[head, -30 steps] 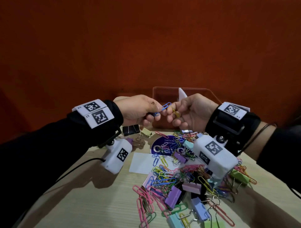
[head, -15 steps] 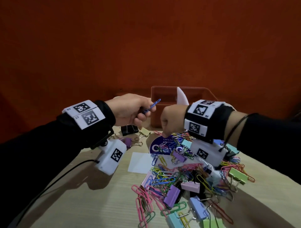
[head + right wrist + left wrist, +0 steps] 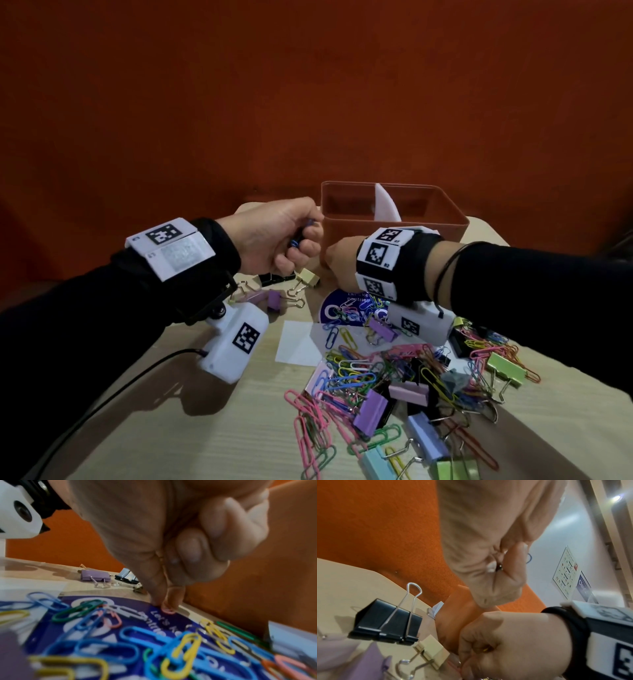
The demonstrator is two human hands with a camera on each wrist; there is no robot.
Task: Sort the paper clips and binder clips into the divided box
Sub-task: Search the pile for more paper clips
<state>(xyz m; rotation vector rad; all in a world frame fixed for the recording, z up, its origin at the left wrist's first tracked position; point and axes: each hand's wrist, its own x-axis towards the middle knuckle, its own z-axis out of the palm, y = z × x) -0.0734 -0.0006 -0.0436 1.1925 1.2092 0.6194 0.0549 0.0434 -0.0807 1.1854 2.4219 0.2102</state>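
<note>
Left hand (image 3: 274,236): raised, back upward, fingers curled into a fist, thumb pressed over them, pinching a thin blue wire paper clip (image 3: 294,244). Black sleeve to the wrist. Right hand (image 3: 342,262): lower, just beside the left, knuckles up, fingers pointing down. Thumb and forefinger tips (image 3: 169,596) pinch a pink wire paper clip (image 3: 169,610); remaining fingers curled.

right hand (image 3: 342,260) lowered to table, pinching pink paper clip (image 3: 169,609)
</note>
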